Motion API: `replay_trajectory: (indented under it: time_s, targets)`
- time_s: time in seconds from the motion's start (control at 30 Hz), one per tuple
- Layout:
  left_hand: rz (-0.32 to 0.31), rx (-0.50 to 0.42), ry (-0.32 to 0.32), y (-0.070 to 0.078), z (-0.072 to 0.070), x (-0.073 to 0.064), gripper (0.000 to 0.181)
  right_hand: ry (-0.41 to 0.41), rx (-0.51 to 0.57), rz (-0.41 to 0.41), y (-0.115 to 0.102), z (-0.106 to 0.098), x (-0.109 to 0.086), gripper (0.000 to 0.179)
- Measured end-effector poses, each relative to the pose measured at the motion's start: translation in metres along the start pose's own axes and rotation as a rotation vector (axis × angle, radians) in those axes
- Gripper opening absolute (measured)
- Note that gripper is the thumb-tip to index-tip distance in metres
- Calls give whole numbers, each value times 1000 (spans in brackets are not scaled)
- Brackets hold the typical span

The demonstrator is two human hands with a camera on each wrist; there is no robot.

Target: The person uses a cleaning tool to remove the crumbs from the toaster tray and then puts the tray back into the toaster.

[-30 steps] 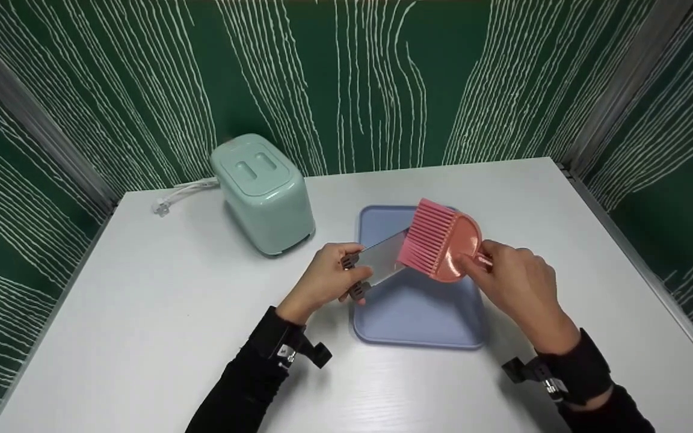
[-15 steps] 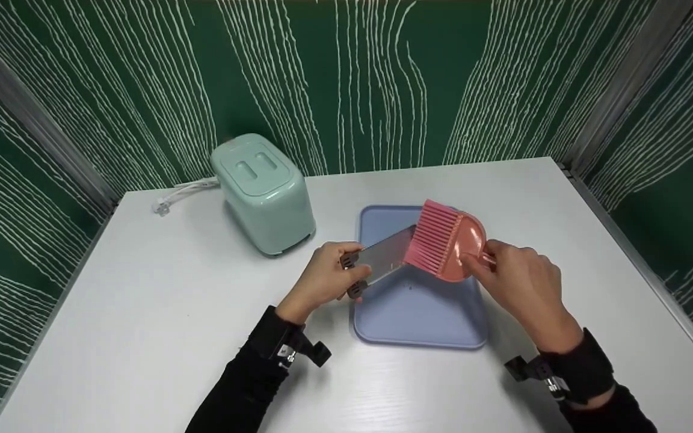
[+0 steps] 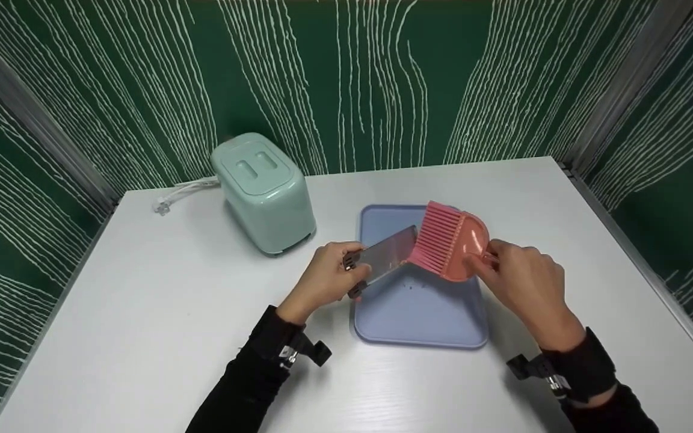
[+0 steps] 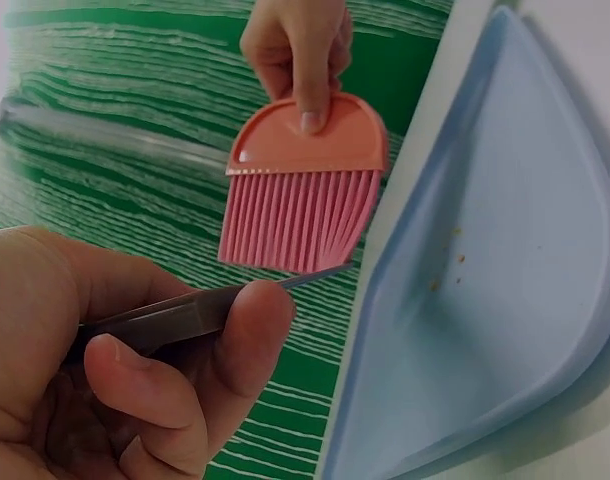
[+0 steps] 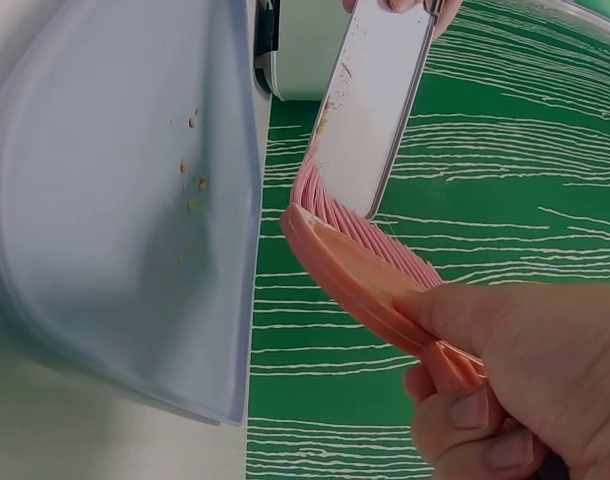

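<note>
My left hand (image 3: 327, 278) grips the dark end of a thin metal crumb tray (image 3: 385, 257), thumb on top. The tray slants above a blue tray (image 3: 418, 325). Held by its handle in my right hand (image 3: 522, 278) is a coral hand brush (image 3: 465, 246) with pink bristles (image 4: 285, 220). Its bristles touch the far end of the crumb tray. Crumbs cling along one edge of the metal in the right wrist view. More brown crumbs (image 5: 183, 167) lie scattered in the blue tray below.
A mint-green toaster (image 3: 265, 198) stands at the back left of the white table (image 3: 142, 337). Its white cord and plug (image 3: 162, 207) lie behind it to the left. Green walls with white streaks (image 3: 376, 78) enclose the table.
The brush has shifted slightly right toward the far end of the crumb tray, along with my right hand. Crumbs have appeared on the blue tray. My left hand stays nearly in place.
</note>
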State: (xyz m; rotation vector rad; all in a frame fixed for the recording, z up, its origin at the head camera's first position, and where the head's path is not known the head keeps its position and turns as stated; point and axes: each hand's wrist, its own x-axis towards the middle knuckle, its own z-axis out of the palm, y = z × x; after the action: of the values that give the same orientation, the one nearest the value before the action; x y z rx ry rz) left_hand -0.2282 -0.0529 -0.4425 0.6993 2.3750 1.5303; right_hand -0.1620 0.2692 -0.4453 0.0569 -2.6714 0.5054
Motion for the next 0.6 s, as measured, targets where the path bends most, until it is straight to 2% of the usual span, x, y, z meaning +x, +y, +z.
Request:
replay_trajectory:
  time_s: [0.17,0.43,0.6]
  targets:
    - [6,10,-6,0,0,0,31,5,-10,-9,1,0,0,46]
    - [2,39,-7,0,1,0,28,-1,-13,4,3,-1,1,36]
    - [7,69,-10,-2,1,0,26,9,-26,7,4,-2,1,39]
